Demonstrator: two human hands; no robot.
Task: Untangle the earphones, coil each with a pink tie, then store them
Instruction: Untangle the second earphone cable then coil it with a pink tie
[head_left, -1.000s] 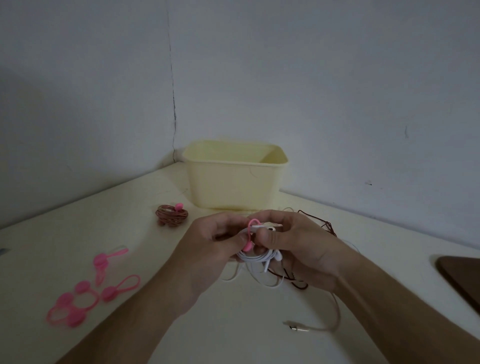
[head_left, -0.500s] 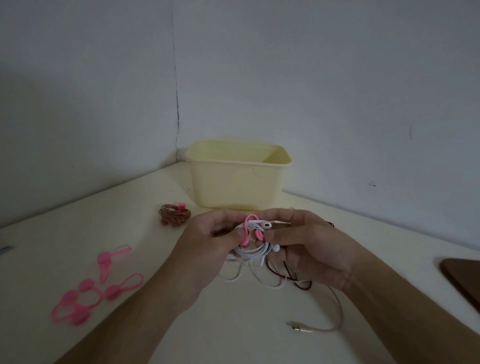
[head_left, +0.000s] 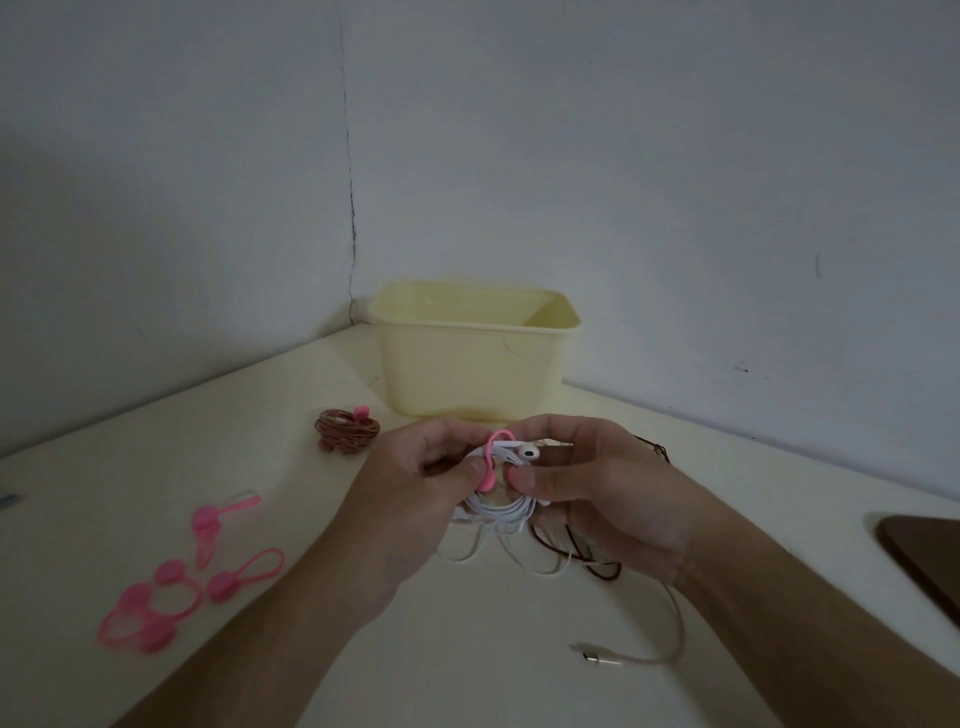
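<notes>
We are pinching the white earphone coil (head_left: 501, 506) with our right hand (head_left: 597, 499) so its loops are staying bundled. Our left hand (head_left: 415, 493) is pressing the pink tie (head_left: 492, 460) closed around it.

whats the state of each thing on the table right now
white earphones: coiled, held by both hands
pink tie: looped round the white coil
left hand: pinching the tie
right hand: gripping the coil
brown earphones: coiled, tied, on table
yellow bin: upright, open
spare ties: loose on table
</notes>
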